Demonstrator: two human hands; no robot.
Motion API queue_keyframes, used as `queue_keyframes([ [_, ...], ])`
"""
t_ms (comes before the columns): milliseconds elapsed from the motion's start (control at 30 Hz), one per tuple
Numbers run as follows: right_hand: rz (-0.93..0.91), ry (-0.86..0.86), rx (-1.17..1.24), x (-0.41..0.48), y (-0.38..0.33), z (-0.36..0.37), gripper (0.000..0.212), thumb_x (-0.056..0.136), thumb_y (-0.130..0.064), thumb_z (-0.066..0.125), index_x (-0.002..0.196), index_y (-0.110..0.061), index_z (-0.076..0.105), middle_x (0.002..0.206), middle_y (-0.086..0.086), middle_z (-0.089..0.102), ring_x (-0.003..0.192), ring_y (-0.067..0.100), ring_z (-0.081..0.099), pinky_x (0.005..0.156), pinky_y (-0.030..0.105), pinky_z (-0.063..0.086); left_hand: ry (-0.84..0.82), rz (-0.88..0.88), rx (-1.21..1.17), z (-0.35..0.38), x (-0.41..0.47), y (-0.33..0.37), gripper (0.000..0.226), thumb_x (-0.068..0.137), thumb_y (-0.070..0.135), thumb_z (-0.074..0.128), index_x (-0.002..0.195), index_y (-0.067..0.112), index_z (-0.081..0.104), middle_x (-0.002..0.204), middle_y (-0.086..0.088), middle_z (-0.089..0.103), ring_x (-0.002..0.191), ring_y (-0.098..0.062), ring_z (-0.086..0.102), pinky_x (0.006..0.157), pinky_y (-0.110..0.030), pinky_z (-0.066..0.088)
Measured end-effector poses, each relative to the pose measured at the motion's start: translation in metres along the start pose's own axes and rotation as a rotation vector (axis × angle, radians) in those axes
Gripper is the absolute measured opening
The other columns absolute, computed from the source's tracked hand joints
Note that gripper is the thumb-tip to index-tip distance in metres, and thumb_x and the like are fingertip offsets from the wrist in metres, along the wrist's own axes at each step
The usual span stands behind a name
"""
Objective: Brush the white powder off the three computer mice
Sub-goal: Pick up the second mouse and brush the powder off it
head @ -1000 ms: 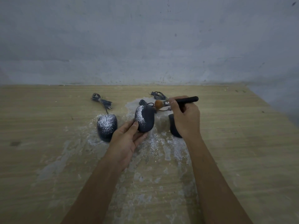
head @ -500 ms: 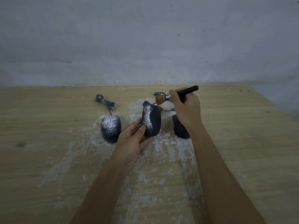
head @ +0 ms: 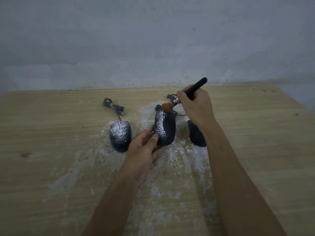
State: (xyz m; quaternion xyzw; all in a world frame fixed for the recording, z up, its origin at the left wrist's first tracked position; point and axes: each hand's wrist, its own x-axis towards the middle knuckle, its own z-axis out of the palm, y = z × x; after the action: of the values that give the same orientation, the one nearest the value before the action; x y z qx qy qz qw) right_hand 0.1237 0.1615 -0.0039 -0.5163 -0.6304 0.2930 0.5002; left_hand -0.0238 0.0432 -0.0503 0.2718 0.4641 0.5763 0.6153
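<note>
Centrally, left hand (head: 144,150) grips middle mouse (head: 167,128) by its near end; right hand (head: 196,106) pinches brush (head: 198,85), bristles at far end.

body: person | left hand (head: 144,150): bare | right hand (head: 196,108): bare | forearms (head: 115,193): bare, uncovered along their whole visible length

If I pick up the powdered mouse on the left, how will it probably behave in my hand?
The left mouse looks like a rigid, smooth shell, so it should keep its shape but may feel slippery under the powder. Its bundled cable will probably drag behind limply.
</note>
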Motion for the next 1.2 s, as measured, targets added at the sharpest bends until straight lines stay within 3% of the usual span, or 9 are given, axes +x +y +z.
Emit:
queue_keyframes([
  [200,0.012,-0.048,0.087,-0.001,-0.003,0.007,0.011,0.089,-0.039,0.069,0.085,-0.029,0.074,0.085,0.004,0.076,0.085,0.023,0.073,0.085,0.051,0.058,-0.007,-0.005,0.000,0.000,0.001,-0.001,0.040,0.101,0.004,0.049,0.139,0.012,0.052,0.123,-0.006,0.070,0.106,-0.019,0.071,0.091,-0.031,0.058],
  [367,0.021,-0.047,0.036,0.003,0.002,0.003,0.013,0.091,-0.028,0.066,0.080,-0.022,0.068,0.068,-0.002,0.062,0.057,0.006,0.054,0.060,0.033,0.046,-0.004,-0.013,0.000,-0.001,0.002,-0.001,0.041,0.100,0.003,0.049,0.141,0.012,0.051,0.123,-0.006,0.070,0.106,-0.019,0.071,0.090,-0.031,0.058],
  [467,0.008,-0.108,0.068,0.000,0.002,0.007,0.012,0.090,-0.036,0.069,0.087,-0.025,0.074,0.085,0.002,0.076,0.083,0.018,0.073,0.082,0.047,0.059,-0.006,-0.013,-0.001,0.000,0.002,-0.001,0.040,0.100,0.003,0.050,0.139,0.012,0.052,0.123,-0.007,0.070,0.107,-0.020,0.070,0.088,-0.030,0.058],
  [533,0.007,-0.082,0.109,0.000,0.000,0.006,0.009,0.092,-0.032,0.070,0.086,-0.026,0.073,0.085,0.001,0.076,0.086,0.016,0.073,0.085,0.044,0.059,-0.010,-0.010,0.009,0.000,0.002,-0.001,0.039,0.100,0.003,0.050,0.138,0.013,0.053,0.123,-0.006,0.071,0.108,-0.020,0.070,0.090,-0.031,0.058],
  [600,0.021,-0.019,0.122,0.002,-0.001,0.003,0.013,0.093,-0.026,0.067,0.080,-0.025,0.068,0.073,-0.006,0.069,0.070,0.006,0.064,0.071,0.030,0.054,-0.006,-0.011,0.016,0.000,0.002,-0.001,0.039,0.100,0.003,0.050,0.138,0.013,0.053,0.121,-0.005,0.071,0.108,-0.019,0.070,0.091,-0.032,0.057],
  [700,0.009,-0.012,0.061,0.002,-0.002,0.002,0.016,0.091,-0.024,0.065,0.075,-0.023,0.065,0.064,-0.005,0.059,0.054,0.008,0.052,0.056,0.030,0.044,-0.008,-0.006,0.028,0.000,0.001,-0.001,0.040,0.100,0.004,0.050,0.138,0.014,0.054,0.119,-0.003,0.072,0.107,-0.019,0.071,0.091,-0.032,0.057],
  [867,-0.009,-0.075,0.088,-0.004,-0.003,0.009,0.012,0.090,-0.037,0.070,0.086,-0.026,0.074,0.082,0.004,0.076,0.082,0.024,0.073,0.081,0.050,0.059,-0.011,-0.005,0.033,0.000,0.001,-0.002,0.040,0.100,0.005,0.050,0.139,0.015,0.053,0.120,-0.005,0.072,0.107,-0.019,0.071,0.092,-0.033,0.057],
  [1033,0.008,-0.067,0.067,0.000,-0.002,-0.002,0.015,0.092,-0.021,0.064,0.078,-0.018,0.065,0.062,-0.008,0.055,0.052,0.002,0.048,0.054,0.023,0.041,-0.006,0.000,0.015,0.001,0.001,-0.002,0.040,0.101,0.004,0.050,0.139,0.013,0.053,0.119,-0.005,0.072,0.107,-0.019,0.071,0.094,-0.034,0.056],
  [1200,-0.013,-0.106,0.130,-0.002,-0.004,0.002,0.011,0.089,-0.038,0.070,0.085,-0.029,0.073,0.087,0.010,0.075,0.087,0.030,0.072,0.086,0.054,0.058,-0.003,-0.004,-0.002,0.001,0.001,-0.001,0.039,0.100,0.004,0.050,0.138,0.013,0.054,0.119,-0.006,0.072,0.104,-0.019,0.072,0.087,-0.029,0.059],
])
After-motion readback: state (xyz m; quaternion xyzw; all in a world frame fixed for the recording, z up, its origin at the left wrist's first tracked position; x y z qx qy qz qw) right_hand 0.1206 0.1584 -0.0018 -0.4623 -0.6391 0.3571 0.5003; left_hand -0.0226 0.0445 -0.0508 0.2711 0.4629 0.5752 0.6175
